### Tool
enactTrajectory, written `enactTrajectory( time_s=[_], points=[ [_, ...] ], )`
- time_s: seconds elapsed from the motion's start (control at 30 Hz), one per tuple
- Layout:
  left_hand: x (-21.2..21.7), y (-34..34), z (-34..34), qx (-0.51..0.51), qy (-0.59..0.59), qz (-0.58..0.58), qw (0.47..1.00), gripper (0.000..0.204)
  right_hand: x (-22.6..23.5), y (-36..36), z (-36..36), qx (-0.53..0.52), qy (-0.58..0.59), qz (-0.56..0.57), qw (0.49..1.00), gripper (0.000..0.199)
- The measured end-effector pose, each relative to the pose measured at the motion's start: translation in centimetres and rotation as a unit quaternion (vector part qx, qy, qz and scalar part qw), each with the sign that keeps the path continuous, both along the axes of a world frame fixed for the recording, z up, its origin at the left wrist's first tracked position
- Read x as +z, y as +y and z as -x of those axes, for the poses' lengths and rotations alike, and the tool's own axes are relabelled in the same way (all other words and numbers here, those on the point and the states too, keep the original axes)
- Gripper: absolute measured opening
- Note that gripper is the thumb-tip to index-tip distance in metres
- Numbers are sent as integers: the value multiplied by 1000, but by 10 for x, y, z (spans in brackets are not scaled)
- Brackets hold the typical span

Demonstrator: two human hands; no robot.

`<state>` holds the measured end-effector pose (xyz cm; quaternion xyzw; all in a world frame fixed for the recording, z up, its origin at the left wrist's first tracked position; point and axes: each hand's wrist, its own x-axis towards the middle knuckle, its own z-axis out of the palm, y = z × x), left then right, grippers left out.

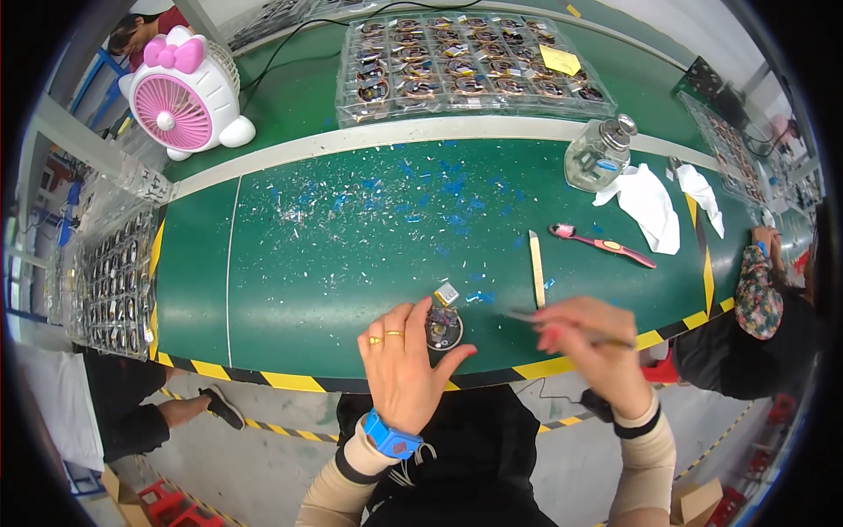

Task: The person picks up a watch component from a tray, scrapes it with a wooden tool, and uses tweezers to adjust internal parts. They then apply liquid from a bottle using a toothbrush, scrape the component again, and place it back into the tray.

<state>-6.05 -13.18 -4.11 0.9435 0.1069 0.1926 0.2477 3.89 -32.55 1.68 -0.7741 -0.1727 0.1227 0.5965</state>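
Observation:
My left hand (399,360) lies near the table's front edge, its thumb and fingers closed about a small round electronic assembly (445,332) with a dark inside and a pale rim. Just beyond this assembly is a small silver pouch battery (447,293). To the right, my right hand (595,347) is pinched on thin metal tweezers (520,314), slightly blurred. Their tip points left toward the assembly, with a gap between. A flat, pale wooden-looking strip (536,268) lies just beyond my right hand.
White and blue scraps (369,202) litter the green table (290,321). A pink toothbrush (601,245), white cloth (648,206) and glass pump bottle (599,154) lie right. Behind are a clear tray of parts (465,66) and a pink-white fan (180,97). People sit at both sides.

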Motion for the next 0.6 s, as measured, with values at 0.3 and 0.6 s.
enactTrajectory(
  time_s=[0.3, 0.6],
  points=[
    [-4, 1, 1, -21, 5, 3, 1000, 65, -3, 28, -1, 200, -147, 50, 967, 15],
    [-2, -1, -1, -22, 3, 20, 1000, 60, -4, 34, 6, 203, -210, 103, 951, 16]
  ],
)
